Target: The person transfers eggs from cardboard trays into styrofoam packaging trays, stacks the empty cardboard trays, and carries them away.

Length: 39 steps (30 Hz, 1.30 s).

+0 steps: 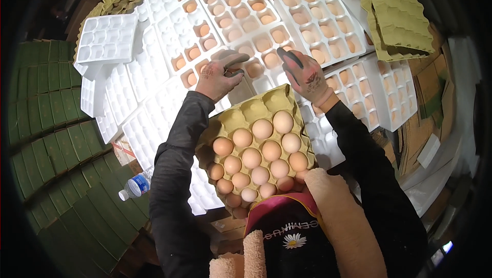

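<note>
My left hand [220,75], in a thin glove with dark fingertips, hovers over a white foam egg tray [251,85]. Its thumb and fingers stand apart, with no egg seen between them. Across the same tray, my gloved right hand [306,77] has its fingers spread beside a brown egg [271,60]; its palm side is hidden. Several eggs sit in this tray's pockets, and others nearer me are vacant. Against my apron rests a yellowish pulp egg tray [253,108], tilted, its far row bare and the nearer rows holding brown eggs [251,158].
Foam trays of eggs [323,28] lie beyond and to the right. Vacant foam trays [107,37] pile up at left. Pulp trays [399,12] stack at both far corners. Green cartons [77,201] line the left, near a plastic water bottle [136,185]. A towel [346,216] hangs before me.
</note>
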{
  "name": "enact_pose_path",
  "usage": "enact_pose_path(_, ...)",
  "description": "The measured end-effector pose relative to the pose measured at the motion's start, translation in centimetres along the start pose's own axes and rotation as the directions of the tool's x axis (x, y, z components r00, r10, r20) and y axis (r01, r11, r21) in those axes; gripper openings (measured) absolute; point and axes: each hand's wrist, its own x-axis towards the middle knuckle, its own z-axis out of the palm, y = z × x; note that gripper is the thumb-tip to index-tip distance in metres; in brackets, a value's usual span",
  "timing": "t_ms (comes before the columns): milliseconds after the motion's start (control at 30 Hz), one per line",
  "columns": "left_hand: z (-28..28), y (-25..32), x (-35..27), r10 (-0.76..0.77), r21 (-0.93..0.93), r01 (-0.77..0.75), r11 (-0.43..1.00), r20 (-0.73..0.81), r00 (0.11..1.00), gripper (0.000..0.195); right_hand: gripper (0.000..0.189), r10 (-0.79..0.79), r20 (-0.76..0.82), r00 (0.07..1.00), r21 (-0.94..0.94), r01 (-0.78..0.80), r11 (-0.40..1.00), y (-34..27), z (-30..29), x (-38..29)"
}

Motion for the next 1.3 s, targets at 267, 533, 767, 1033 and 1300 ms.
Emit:
enact_pose_path(267,6.0,0.4,3.8,-0.02,0.664,-0.36,0.656,0.492,0.87,0.04,0.046,0.071,-0.039,0.997,0.214,-0.061,0.975,-0.2,-4.7,-1.1)
enact_pose_path(533,11.3,0.0,8.0,0.322,0.561,-0.538,0.63,0.442,0.837,0.051,0.046,0.58,-0.071,0.811,0.557,-0.45,0.698,-2.6,-8.6,-6.1)
enact_pose_path(767,-1.7,10.2,1.0,0.204,-0.14,-0.195,0.971,0.053,0.977,0.04,0.045,0.171,0.276,0.946,0.443,-0.283,0.851,-6.8,-12.1,-2.8)
enact_pose_path(1033,6.6,4.9,-12.0,0.35,0.688,-0.28,0.67,0.039,0.936,0.065,0.048,0.197,0.528,0.826,0.691,-0.553,0.465,-8.7,-12.2,-1.1)
enact_pose_path(1300,4.1,8.7,-17.2,-0.147,-0.921,-0.117,0.372,-0.183,0.972,0.035,0.055,-0.341,0.482,0.807,0.046,0.366,0.93,-9.6,-11.0,-7.1)
